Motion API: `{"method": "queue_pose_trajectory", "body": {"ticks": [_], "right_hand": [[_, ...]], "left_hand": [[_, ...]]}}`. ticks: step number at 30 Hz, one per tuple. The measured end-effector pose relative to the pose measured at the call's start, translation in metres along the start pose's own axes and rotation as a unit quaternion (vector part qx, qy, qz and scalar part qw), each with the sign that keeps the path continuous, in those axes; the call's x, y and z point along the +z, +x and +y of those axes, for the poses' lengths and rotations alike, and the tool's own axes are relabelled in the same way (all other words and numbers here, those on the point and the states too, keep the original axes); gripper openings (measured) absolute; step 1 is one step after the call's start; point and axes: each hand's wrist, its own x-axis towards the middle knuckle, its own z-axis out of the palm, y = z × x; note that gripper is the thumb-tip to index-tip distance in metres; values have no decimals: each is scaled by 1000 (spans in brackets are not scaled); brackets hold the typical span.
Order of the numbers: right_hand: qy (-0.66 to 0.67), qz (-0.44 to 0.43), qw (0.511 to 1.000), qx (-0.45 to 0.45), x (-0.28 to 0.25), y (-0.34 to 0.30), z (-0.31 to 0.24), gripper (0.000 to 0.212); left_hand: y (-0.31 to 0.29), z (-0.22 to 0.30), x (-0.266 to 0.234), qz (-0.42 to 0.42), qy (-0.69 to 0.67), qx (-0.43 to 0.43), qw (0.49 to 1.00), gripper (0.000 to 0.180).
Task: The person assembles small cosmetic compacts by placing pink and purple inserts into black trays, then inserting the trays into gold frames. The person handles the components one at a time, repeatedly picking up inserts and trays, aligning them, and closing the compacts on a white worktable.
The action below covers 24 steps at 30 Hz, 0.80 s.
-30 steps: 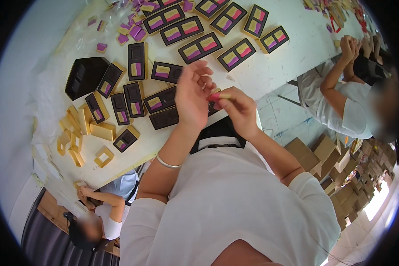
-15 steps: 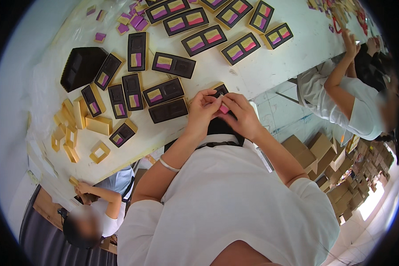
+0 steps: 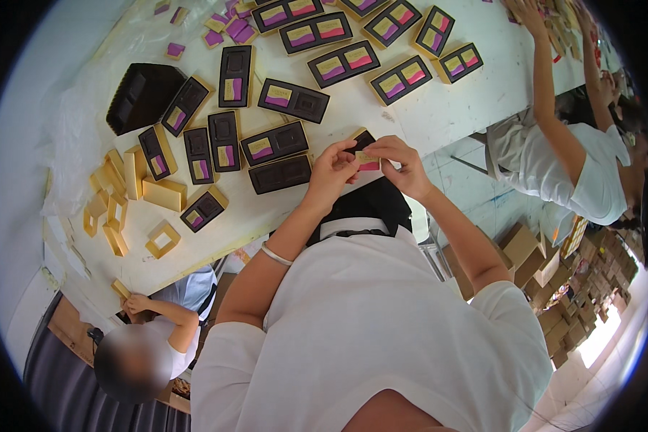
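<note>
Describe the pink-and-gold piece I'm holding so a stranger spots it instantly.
Start at the white table and follow its near edge to the left hand and right hand. Between them is the small pink-and-gold piece. Unlike similar pieces lying in boxes, this one is hand-held.

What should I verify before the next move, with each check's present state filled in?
1. Pink-and-gold piece held: ok, at the fingertips of the right hand.
2. Left hand gripping it too: cannot tell; its fingertips are right beside the piece.
3. Contents of the box just beyond the hands: cannot tell, fingers partly hide it.
4. Both compartments filled in the box left of the left hand: not ok; only one holds a purple-and-gold piece.
5. Co-worker's hands at lower left apart from the person's own: ok.
</note>
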Motion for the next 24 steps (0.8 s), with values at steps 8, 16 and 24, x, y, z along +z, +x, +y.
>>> {"method": "queue_pose_trajectory", "body": {"ticks": [8,16,24], "right_hand": [[-258,-98,952,-133,-8,8,6,32],[-210,-91,970,-79,-1,23,20,22],[-130,4,990,48,12,18,50,19]], "left_hand": [[-14,0,1,127,480,241,834,55],[-8,-20,-17,105,686,303,653,70],[6,-10,-26,80,684,351,634,68]]}}
